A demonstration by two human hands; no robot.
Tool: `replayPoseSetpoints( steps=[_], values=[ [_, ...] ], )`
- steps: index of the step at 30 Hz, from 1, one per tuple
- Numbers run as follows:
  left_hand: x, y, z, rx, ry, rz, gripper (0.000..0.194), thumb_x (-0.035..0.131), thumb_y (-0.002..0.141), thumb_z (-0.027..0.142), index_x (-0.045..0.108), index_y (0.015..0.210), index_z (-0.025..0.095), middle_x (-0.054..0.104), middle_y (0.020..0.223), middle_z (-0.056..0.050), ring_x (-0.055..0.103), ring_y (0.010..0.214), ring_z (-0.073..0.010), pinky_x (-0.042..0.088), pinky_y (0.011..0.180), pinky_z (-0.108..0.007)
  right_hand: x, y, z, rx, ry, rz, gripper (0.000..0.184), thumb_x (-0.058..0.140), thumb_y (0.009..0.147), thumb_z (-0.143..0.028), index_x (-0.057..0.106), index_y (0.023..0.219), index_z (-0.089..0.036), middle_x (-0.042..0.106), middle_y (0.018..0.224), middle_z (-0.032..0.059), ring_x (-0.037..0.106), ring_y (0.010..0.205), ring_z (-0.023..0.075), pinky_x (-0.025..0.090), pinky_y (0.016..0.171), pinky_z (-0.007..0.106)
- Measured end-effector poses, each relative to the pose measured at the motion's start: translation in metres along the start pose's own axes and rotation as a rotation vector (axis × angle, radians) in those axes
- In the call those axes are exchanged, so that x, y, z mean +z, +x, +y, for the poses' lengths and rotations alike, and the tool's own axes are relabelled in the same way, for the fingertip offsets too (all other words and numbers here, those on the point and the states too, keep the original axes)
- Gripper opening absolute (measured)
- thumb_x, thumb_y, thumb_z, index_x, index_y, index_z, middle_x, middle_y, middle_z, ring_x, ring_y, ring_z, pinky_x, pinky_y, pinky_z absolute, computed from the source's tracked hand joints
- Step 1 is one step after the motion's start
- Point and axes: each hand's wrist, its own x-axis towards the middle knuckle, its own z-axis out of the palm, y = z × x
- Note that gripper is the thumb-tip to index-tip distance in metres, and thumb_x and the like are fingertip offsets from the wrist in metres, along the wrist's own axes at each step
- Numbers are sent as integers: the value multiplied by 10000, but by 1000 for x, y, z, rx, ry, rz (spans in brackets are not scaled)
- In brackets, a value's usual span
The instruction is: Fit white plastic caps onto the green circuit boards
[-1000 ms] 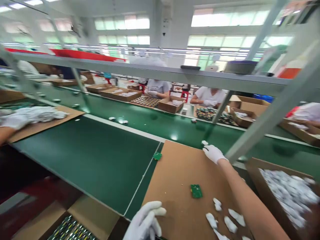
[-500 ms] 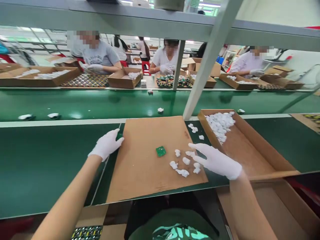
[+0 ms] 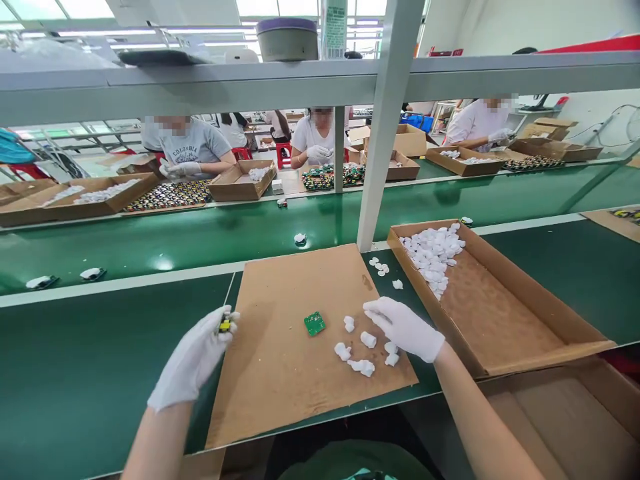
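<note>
My left hand [image 3: 200, 353], in a white glove, is closed around a small circuit board [image 3: 225, 325] with a yellow part on it, just left of the cardboard sheet [image 3: 270, 293]. On the sheet lies a green circuit board [image 3: 315, 323], flat and apart from both hands. My right hand [image 3: 403, 327], also gloved, is over the sheet's right edge with its fingers drawn together. Whatever is between those fingertips is hidden. Crumpled white pieces [image 3: 369, 340] lie below and left of it.
Right of the sheet stands a shallow cardboard box [image 3: 520, 293] with a heap of white pieces [image 3: 433, 253]. A grey post [image 3: 375, 147] rises behind the sheet. Beyond runs a green conveyor [image 3: 200, 240] carrying small boards. Several co-workers [image 3: 193, 150] sit across it.
My left hand has turned and lifted, showing the circuit board with the yellow part in its fingers. My right hand's spread fingers have come together over the white pieces. The view has tilted up.
</note>
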Motion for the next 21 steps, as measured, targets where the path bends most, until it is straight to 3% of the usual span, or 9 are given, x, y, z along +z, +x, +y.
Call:
replayPoseSetpoints(
  steps=[2,4,6,10,12,16,21],
  values=[
    [24,-27,0,-49,-144,-85,216,485,900,190,668,1003,137,688,885,-104,634,694,-136,558,593,-221,1,-5,-4,7,200,45,421,357,1034,-308,574,1382,-212,692,1117,83,711,920,184,581,878,357],
    [53,-52,-2,-330,-580,-143,243,432,931,107,667,984,131,654,802,-84,622,629,-111,557,549,-185,3,-12,-11,37,545,45,456,362,1042,-377,522,1432,-204,693,1149,99,726,856,173,609,781,343],
    [82,-73,-4,-547,-789,-178,248,428,951,80,668,920,137,644,770,-73,607,577,-100,524,474,-150,7,-17,-19,83,902,12,468,523,999,-453,560,1396,-207,678,1250,131,739,943,202,612,810,363],
    [123,-99,-2,-692,-796,-177,246,489,966,80,709,865,126,689,831,-94,609,557,-97,508,428,-141,15,-22,-32,105,1141,-11,608,861,783,-362,609,1330,-276,644,1379,111,718,1115,227,551,1023,430],
    [133,-105,0,-719,-754,-190,253,511,959,73,735,849,113,697,812,-98,624,575,-106,554,483,-164,19,-23,-34,108,1177,33,589,898,738,-313,642,1267,-278,698,1288,83,734,1048,193,555,1017,408],
    [139,-107,2,-747,-733,-295,229,574,930,116,771,812,109,693,746,-93,641,597,-132,582,531,-196,25,-23,-31,79,1221,95,462,891,741,-352,684,1136,-231,759,1019,44,738,805,138,599,796,298],
    [133,-106,-1,-686,-790,-455,278,697,869,286,792,1083,135,756,1085,-152,737,912,-270,647,799,-349,27,-21,-31,-17,1122,53,358,785,843,-465,695,1036,-177,736,856,41,695,656,130,552,588,238]
  ],
)
